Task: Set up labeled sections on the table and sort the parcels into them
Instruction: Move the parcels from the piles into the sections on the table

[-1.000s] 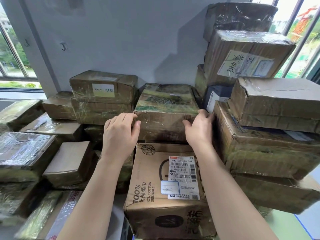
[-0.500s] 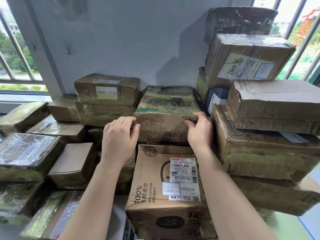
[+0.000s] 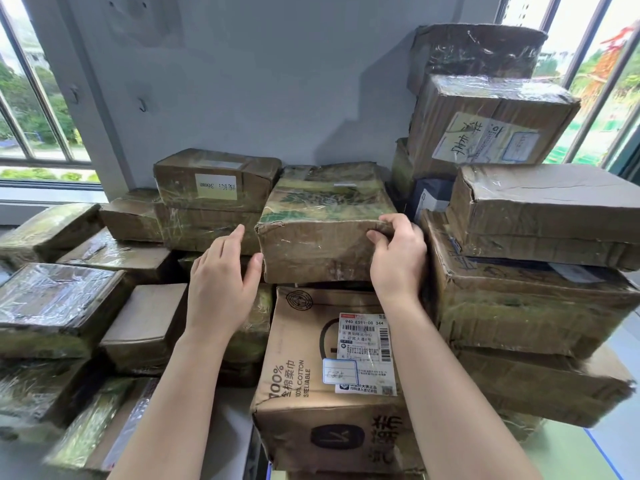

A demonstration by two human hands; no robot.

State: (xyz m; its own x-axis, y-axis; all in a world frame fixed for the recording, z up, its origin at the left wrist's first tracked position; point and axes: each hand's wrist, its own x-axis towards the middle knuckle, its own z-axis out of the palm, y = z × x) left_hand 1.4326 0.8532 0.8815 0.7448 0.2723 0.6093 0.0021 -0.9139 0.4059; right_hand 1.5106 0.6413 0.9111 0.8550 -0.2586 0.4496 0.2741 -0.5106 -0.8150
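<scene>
A flat brown parcel wrapped in clear tape (image 3: 322, 216) lies on top of a taller carton printed "100% COTTON" (image 3: 311, 393) in the middle of the pile. My right hand (image 3: 398, 261) grips the parcel's near right corner, fingers curled over the top edge and thumb on the front face. My left hand (image 3: 221, 275) rests against its left side with fingers straight and thumb touching the front corner.
Taped parcels are heaped on the left (image 3: 52, 306), one with a white label (image 3: 216, 183) behind. A tall stack of larger cartons (image 3: 526, 289) crowds the right, reaching up to a labelled box (image 3: 485, 129). A grey wall (image 3: 259, 81) stands behind, with windows on both sides.
My right hand has closed round the parcel's right corner. My left hand has slid from the front face to the left side, and the parcel has shifted slightly towards me.
</scene>
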